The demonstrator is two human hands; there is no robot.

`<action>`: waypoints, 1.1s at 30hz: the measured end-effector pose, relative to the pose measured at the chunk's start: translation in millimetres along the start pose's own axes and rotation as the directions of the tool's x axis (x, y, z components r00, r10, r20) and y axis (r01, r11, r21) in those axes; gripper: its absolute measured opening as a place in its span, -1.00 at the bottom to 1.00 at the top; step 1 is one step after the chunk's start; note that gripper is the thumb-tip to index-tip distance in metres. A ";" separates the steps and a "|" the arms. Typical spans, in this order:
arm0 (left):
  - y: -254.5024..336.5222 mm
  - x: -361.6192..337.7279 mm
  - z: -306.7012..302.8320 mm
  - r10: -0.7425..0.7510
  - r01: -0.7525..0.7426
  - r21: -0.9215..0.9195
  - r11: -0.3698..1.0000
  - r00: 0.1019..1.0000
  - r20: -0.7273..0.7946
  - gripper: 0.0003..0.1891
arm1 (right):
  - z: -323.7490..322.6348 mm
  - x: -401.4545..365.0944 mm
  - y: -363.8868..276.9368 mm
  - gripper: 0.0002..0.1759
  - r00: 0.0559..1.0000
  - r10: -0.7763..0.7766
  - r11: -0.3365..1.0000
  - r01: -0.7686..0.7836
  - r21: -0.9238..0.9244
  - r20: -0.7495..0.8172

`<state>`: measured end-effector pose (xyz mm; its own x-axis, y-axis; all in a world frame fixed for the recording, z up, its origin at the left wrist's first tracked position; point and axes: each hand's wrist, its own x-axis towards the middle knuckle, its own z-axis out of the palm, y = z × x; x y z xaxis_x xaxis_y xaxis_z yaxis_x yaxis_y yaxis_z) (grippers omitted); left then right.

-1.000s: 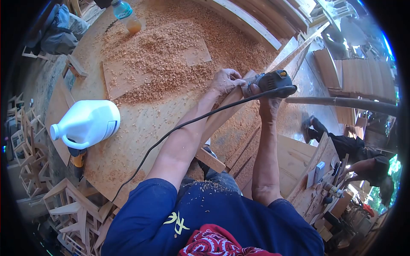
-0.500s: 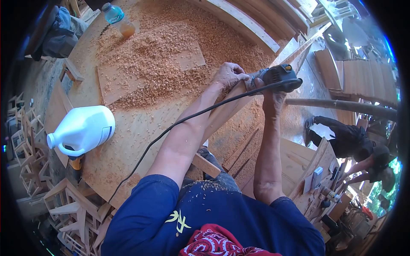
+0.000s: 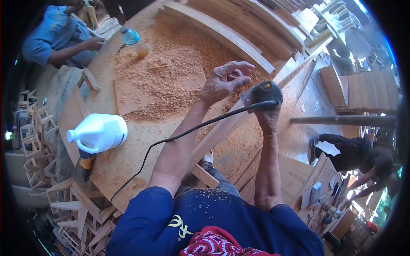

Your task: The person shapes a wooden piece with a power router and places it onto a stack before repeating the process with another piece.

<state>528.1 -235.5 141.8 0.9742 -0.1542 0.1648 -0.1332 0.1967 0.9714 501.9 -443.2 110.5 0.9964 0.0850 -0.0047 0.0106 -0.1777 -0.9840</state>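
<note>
Count: one black power tool [image 3: 265, 94], one black cord [image 3: 188, 132] running off it, one long wood strip [image 3: 220, 132] under it. Also one white jug [image 3: 100, 133] lying on its side, one plastic bottle [image 3: 134, 40] and one drift of shavings [image 3: 166, 72], all sitting on the round bench [image 3: 106, 166]. Two other people are showing: a blue-shirted one [image 3: 51, 42] top left and a dark-clothed one [image 3: 354, 153] bending over at right.

The right hand [image 3: 267, 119] is reaching forward, arm straight, and gripping the tool from the near side. Its fingers are wrapping tight around the body, tips hidden. The tool is sitting on the far end of the strip, near the bench middle.

The left hand [image 3: 224, 81] is hovering just left of the tool, palm turned up and fingers spread and loosely curled, holding nothing. The cord is crossing the left forearm.
</note>
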 end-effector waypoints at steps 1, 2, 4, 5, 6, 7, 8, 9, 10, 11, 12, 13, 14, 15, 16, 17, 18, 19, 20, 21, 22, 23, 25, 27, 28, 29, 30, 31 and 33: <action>25.5 -5.6 -2.7 0.069 -0.068 -0.016 0.998 0.995 0.067 -0.65 | 7.4 0.2 -8.4 -0.49 0.996 -0.084 0.996 0.083 0.025 0.012; 45.7 -10.8 -3.4 0.168 -0.175 0.072 0.982 0.981 0.099 -0.64 | 17.6 1.1 -18.8 -0.45 0.985 -0.170 0.984 0.168 0.054 0.024; 80.7 -24.6 -8.7 0.341 -0.380 0.252 0.890 0.922 0.185 -0.62 | 30.7 4.0 -33.8 -0.34 0.935 -0.331 0.944 0.328 0.046 0.126; 90.9 -32.8 -15.0 0.346 -0.382 0.285 0.879 0.923 0.169 -0.63 | 38.9 3.8 -42.5 -0.34 0.950 -0.267 0.960 0.250 0.123 0.160; 96.9 -42.3 -23.2 0.351 -0.380 0.327 0.865 0.925 0.147 -0.63 | 51.6 -0.1 -53.7 -0.35 0.955 -0.207 0.966 0.165 0.200 0.212; 105.4 -55.2 -30.7 0.353 -0.373 0.364 0.854 0.928 0.122 -0.64 | 64.5 -4.9 -61.8 -0.35 0.951 -0.142 0.963 0.068 0.261 0.276; 116.0 -69.0 -33.9 0.292 -0.287 0.374 0.882 0.955 0.046 -0.65 | 74.7 -6.6 -61.8 -0.38 0.951 -0.143 0.973 0.084 0.216 0.275; 121.5 -80.5 -39.1 0.302 -0.278 0.378 0.883 0.953 -0.004 -0.68 | 86.2 -10.9 -69.1 -0.39 0.942 -0.162 0.964 0.088 0.249 0.294; 122.7 -91.1 -45.3 0.322 -0.280 0.379 0.882 0.946 -0.049 -0.71 | 98.8 -15.4 -75.1 -0.39 0.934 -0.162 0.968 0.088 0.234 0.319; 122.1 -101.8 -54.0 0.341 -0.283 0.380 0.881 0.935 -0.094 -0.73 | 112.6 -19.5 -79.2 -0.38 0.926 -0.161 0.972 0.089 0.216 0.343; 122.0 -112.3 -64.7 0.389 -0.305 0.420 0.855 0.912 -0.130 -0.75 | 127.0 -22.2 -81.1 -0.38 0.916 -0.187 0.972 0.122 0.199 0.356; 120.1 -125.6 -73.6 0.433 -0.319 0.454 0.832 0.885 -0.172 -0.76 | 141.0 -28.0 -80.4 -0.38 0.904 -0.207 0.973 0.151 0.175 0.373; 116.3 -139.8 -80.9 0.474 -0.329 0.483 0.811 0.854 -0.215 -0.78 | 151.7 -35.4 -82.4 -0.38 0.893 -0.221 0.973 0.177 0.146 0.392; 108.9 -152.5 -89.6 0.486 -0.332 0.451 0.828 0.827 -0.283 -0.79 | 161.3 -40.0 -88.6 -0.38 0.859 -0.275 0.961 0.228 0.158 0.433; 103.1 -168.5 -97.3 0.486 -0.333 0.414 0.847 0.800 -0.351 -0.80 | 172.2 -45.6 -95.2 -0.38 0.822 -0.318 0.948 0.268 0.172 0.473; 94.8 -188.6 -103.7 0.472 -0.327 0.372 0.869 0.774 -0.422 -0.81 | 182.8 -53.2 -99.2 -0.38 0.785 -0.349 0.937 0.295 0.186 0.513; 93.7 -210.8 -108.7 0.472 -0.212 0.512 0.833 0.754 -0.456 -0.80 | 192.5 -57.5 -103.8 -0.37 0.745 -0.341 0.932 0.346 0.104 0.573; 90.2 -234.6 -103.6 0.369 -0.292 0.225 0.930 0.736 -0.568 -0.68 | 203.5 -59.6 -92.5 -0.33 0.722 -0.304 0.916 0.402 -0.019 0.622; 91.0 -258.1 -97.0 0.311 -0.088 0.348 0.933 0.681 -0.662 -0.63 | 211.3 -68.3 -78.2 -0.34 0.690 -0.299 0.922 0.387 0.014 0.659; 94.1 -281.4 -89.8 0.249 0.139 0.414 0.900 0.616 -0.747 -0.58 | 228.0 -64.1 -67.4 -0.35 0.651 -0.333 0.915 0.398 0.067 0.682; 76.5 -309.5 -94.2 0.151 0.313 0.437 0.843 0.642 -0.752 -0.57 | 238.7 -65.7 -54.0 -0.32 0.620 -0.319 0.876 0.482 -0.028 0.717; 53.7 -341.7 -93.3 0.011 0.444 0.472 0.761 0.719 -0.695 -0.55 | 242.6 -67.9 -44.1 -0.30 0.590 -0.309 0.812 0.572 -0.116 0.746; 29.2 -392.8 -82.3 -0.208 0.556 0.553 0.620 0.796 -0.568 -0.53 | 263.3 -80.6 -48.2 -0.24 0.605 -0.138 0.620 0.670 -0.408 0.784; 28.6 -429.9 -50.7 0.031 0.436 0.650 0.623 0.816 -0.577 -0.50 | 280.0 -94.1 -49.5 -0.21 0.612 0.039 0.477 0.683 -0.553 0.790; 27.4 -440.6 -44.3 0.032 0.452 0.675 0.584 0.817 -0.575 -0.47 | 287.6 -96.6 -42.6 -0.22 0.587 0.014 0.445 0.721 -0.531 0.809; 24.3 -452.6 -36.1 0.028 0.467 0.697 0.544 0.820 -0.571 -0.43 | 292.4 -100.9 -36.7 -0.24 0.564 -0.005 0.413 0.753 -0.512 0.826; 16.2 -461.8 -30.6 0.021 0.488 0.709 0.510 0.816 -0.577 -0.40 | 296.0 -105.2 -37.0 -0.28 0.550 0.002 0.372 0.775 -0.512 0.835; 5.9 -468.5 -27.0 0.014 0.508 0.718 0.476 0.812 -0.583 -0.37 | 304.6 -105.9 -40.9 -0.27 0.531 0.052 0.348 0.784 -0.513 0.846; -16.5 -473.2 -30.6 -0.012 0.529 0.722 0.446 0.810 -0.586 -0.31 | 313.3 -112.7 -39.3 -0.25 0.495 0.178 0.307 0.793 -0.526 0.850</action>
<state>74.9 -136.2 42.6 0.8978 0.4399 0.0215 0.3242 -0.6931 0.6439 362.7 -138.6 93.9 0.4237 0.8441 -0.3285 0.8377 -0.5032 -0.2125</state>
